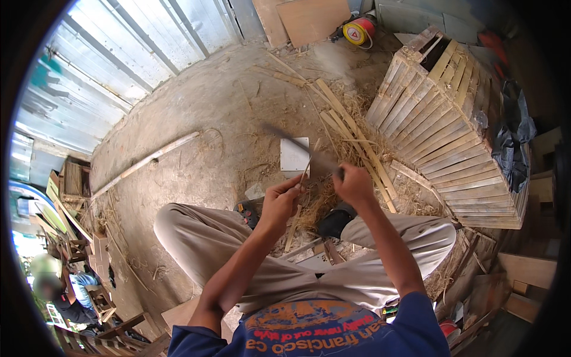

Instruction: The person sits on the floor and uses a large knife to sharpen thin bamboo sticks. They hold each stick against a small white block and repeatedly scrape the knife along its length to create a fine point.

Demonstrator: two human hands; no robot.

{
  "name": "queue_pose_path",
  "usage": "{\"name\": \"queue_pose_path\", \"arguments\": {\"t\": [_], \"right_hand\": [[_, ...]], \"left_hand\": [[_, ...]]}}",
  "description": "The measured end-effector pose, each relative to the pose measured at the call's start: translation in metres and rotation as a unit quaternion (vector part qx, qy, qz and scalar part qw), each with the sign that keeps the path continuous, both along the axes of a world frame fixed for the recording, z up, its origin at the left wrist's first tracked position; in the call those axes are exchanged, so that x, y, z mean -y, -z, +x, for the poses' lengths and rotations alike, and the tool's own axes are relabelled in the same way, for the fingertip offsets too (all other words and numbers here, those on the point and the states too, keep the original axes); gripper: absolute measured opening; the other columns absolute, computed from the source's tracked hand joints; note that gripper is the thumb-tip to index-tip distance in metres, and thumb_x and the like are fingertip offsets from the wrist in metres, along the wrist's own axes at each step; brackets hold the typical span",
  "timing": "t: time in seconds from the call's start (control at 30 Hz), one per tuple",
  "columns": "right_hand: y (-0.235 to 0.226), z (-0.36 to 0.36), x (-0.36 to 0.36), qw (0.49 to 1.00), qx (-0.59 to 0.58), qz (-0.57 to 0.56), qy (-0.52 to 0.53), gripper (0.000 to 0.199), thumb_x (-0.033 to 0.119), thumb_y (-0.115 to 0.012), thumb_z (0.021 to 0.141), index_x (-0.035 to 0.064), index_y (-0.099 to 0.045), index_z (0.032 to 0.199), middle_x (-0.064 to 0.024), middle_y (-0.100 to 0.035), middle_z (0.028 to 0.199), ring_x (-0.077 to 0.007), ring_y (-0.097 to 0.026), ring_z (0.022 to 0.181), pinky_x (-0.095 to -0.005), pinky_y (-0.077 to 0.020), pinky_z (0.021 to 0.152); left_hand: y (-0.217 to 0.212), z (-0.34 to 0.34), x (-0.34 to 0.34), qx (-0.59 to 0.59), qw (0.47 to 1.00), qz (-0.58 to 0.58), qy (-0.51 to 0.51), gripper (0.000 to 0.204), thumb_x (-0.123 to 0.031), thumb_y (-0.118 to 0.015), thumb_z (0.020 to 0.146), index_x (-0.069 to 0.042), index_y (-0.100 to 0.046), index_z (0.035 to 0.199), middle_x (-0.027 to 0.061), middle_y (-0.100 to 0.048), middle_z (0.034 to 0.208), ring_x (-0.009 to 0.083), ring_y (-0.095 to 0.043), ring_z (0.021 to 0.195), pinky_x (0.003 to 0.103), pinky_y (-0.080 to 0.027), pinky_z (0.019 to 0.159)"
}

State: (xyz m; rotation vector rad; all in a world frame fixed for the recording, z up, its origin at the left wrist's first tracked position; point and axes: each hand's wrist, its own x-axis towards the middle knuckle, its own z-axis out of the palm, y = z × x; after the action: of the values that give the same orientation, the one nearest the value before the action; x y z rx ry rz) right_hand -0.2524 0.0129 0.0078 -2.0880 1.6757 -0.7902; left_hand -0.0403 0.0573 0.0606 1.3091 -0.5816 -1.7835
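Note:
My right hand [355,185] is closed round the handle of a long knife [318,159]. Its dark blade is smeared by motion and points up and to the left. In my left hand [282,205] a thin wooden stick [304,176] is pinched, its upper end slanting up beside the blade. The blade crosses near the stick's upper part; whether they touch I cannot tell. Just beyond both hands lies a white square board [290,156] on the floor, partly behind the blade. My legs are folded to either side, with dark footwear [335,221] below the hands.
Long wooden strips [351,134] and shavings [324,202] litter the floor ahead and to the right. A large slatted wooden structure [431,140] stands at the right. Farther off are a red and yellow reel [358,31] and leaning boards [312,21]. A pole [146,162] lies at the left.

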Motion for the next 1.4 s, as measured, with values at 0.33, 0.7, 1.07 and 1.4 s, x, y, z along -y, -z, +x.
{"name": "queue_pose_path", "arguments": {"t": [0.33, 0.7, 1.07, 1.4], "right_hand": [[0.007, -0.014, 0.006, 0.998, 0.013, 0.029, 0.057, 0.026, 0.026, -0.066, 0.086, 0.0000, -0.066, 0.087, -0.0218, -0.066, 0.073, -0.0411, -0.067, 0.072, -0.0470, -0.0526, 0.067], [-0.006, 0.014, -0.033, 0.992, 0.117, 0.036, -0.045, 0.021, 0.019, -0.070, 0.081, 0.0009, -0.066, 0.089, -0.0203, -0.067, 0.077, -0.0386, -0.069, 0.072, -0.0452, -0.0535, 0.064], [-0.018, 0.000, -0.016, 0.995, 0.072, 0.073, 0.010, 0.022, 0.025, -0.063, 0.088, 0.0030, -0.065, 0.084, -0.0181, -0.067, 0.072, -0.0356, -0.070, 0.069, -0.0449, -0.0551, 0.065], [-0.020, 0.016, -0.028, 0.990, 0.079, 0.021, -0.115, 0.015, 0.016, -0.069, 0.080, 0.0025, -0.064, 0.083, -0.0212, -0.065, 0.070, -0.0418, -0.066, 0.066, -0.0456, -0.0531, 0.059]], "left_hand": [[-0.001, 0.002, 0.001, -0.012, 1.000, 0.001, 0.020, 0.034, -0.006, -0.053, 0.098, -0.003, -0.063, 0.131, -0.0051, -0.057, 0.083, 0.0008, -0.032, 0.051, 0.020, -0.023, 0.044], [-0.004, 0.000, 0.012, -0.137, 0.989, 0.048, -0.005, 0.046, -0.004, -0.049, 0.099, -0.008, -0.050, 0.145, -0.0022, -0.054, 0.082, 0.0016, -0.035, 0.050, 0.018, -0.026, 0.040], [-0.010, -0.003, -0.005, -0.115, 0.989, 0.054, 0.069, 0.044, -0.008, -0.047, 0.102, -0.010, -0.049, 0.146, -0.0032, -0.052, 0.077, 0.0025, -0.034, 0.050, 0.020, -0.025, 0.042], [-0.009, 0.004, 0.002, -0.128, 0.990, 0.007, 0.054, 0.044, -0.007, -0.050, 0.101, -0.004, -0.048, 0.144, -0.0025, -0.050, 0.080, 0.0022, -0.035, 0.052, 0.018, -0.024, 0.040]]}}
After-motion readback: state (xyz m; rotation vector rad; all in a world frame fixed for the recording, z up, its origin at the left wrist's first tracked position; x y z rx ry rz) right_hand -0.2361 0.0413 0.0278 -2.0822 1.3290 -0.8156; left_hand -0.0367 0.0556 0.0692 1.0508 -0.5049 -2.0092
